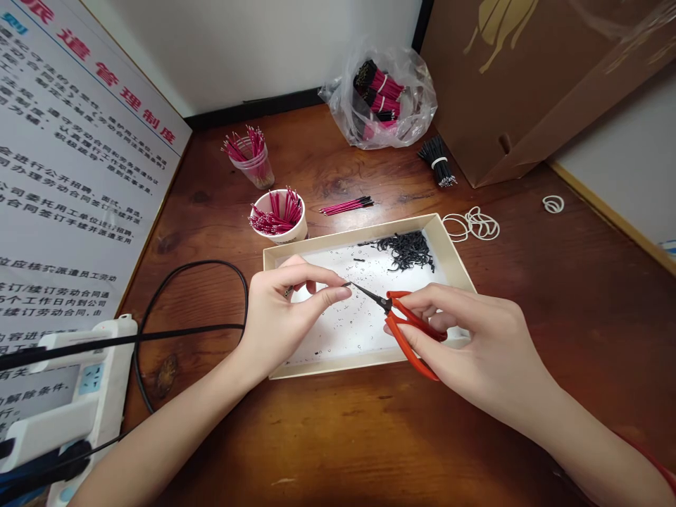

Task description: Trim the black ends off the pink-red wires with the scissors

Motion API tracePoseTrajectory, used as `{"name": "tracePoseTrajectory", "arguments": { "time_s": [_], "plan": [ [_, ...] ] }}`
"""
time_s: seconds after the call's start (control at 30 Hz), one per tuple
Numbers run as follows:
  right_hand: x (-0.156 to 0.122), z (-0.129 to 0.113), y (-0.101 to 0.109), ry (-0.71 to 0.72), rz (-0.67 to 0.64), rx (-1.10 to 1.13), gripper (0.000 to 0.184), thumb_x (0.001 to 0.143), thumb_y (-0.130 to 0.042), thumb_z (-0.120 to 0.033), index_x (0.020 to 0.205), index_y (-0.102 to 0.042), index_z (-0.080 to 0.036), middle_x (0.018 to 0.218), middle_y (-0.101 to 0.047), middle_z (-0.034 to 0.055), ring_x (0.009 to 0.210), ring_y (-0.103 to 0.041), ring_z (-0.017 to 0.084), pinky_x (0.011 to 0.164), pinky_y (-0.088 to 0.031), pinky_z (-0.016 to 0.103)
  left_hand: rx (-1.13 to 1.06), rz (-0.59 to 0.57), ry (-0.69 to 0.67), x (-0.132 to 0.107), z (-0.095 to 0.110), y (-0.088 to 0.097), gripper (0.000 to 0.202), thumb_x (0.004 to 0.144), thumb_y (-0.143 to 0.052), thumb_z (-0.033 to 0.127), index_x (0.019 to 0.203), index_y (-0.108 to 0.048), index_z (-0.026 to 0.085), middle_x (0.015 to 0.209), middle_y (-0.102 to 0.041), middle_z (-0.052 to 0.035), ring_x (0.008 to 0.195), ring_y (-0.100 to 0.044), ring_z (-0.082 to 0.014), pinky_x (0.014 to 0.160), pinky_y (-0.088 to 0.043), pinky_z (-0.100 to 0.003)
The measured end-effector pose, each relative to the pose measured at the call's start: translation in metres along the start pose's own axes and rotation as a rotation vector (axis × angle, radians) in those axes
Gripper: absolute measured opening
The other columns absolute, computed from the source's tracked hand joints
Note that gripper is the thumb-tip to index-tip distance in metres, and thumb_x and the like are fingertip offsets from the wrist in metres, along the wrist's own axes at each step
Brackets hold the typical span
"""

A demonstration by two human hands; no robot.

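- Currently, our left hand (288, 299) closes thumb against forefinger on a small dark piece (346, 284), held above the shallow box (453, 255) on the counter (317, 436).
- Our right hand (470, 327) is curled round red-handled pliers (388, 304); their fine tips reach the piece, though we cannot tell whether they touch.
- So small a grip could let the piece slip, we judge, and straying tips could nip us.
- Once dropped, it might get lost among the scattered bits (359, 260) or the black heap (409, 251).
- A black cable (105, 343) loops beside our left arm and could snag it; the paper cup (296, 229) behind the box might tip if bumped.
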State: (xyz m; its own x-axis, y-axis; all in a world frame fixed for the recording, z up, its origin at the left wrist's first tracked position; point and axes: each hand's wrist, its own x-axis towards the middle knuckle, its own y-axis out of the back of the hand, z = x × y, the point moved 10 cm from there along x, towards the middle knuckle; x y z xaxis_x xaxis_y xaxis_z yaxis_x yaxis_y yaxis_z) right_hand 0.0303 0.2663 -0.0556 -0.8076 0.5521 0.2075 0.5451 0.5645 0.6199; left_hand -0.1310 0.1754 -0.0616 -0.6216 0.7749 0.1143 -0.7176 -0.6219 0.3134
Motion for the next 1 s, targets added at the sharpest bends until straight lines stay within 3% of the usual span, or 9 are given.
{"name": "tracePoseTrajectory", "arguments": {
  "time_s": [0.37,1.0],
  "plan": [
    [0.0028,-0.0028,0.0012,-0.009,0.019,-0.019,0.007,0.082,-0.066,-0.017,0.076,-0.063,-0.021,0.064,-0.064,-0.0030,0.048,-0.051,0.008,0.048,-0.044,0.022,-0.017,-0.003,-0.005,-0.0003,-0.0009,-0.0010,0.013,0.070,-0.082,0.011,0.070,-0.079,0.024,0.067,-0.074,0.0019,0.061,-0.055,-0.0114,0.057,-0.045,-0.025],
    [0.0014,-0.0022,0.0005,0.001,0.010,-0.004,0.010,0.085,-0.064,-0.015,0.076,-0.064,-0.020,0.062,-0.061,-0.0026,0.049,-0.046,0.008,0.048,-0.042,0.023,0.026,-0.004,-0.039,-0.0017,0.0030,-0.0001,0.013,0.072,-0.080,0.011,0.070,-0.079,0.024,0.067,-0.073,0.0016,0.061,-0.056,-0.0122,0.056,-0.044,-0.026]
  ]
}}
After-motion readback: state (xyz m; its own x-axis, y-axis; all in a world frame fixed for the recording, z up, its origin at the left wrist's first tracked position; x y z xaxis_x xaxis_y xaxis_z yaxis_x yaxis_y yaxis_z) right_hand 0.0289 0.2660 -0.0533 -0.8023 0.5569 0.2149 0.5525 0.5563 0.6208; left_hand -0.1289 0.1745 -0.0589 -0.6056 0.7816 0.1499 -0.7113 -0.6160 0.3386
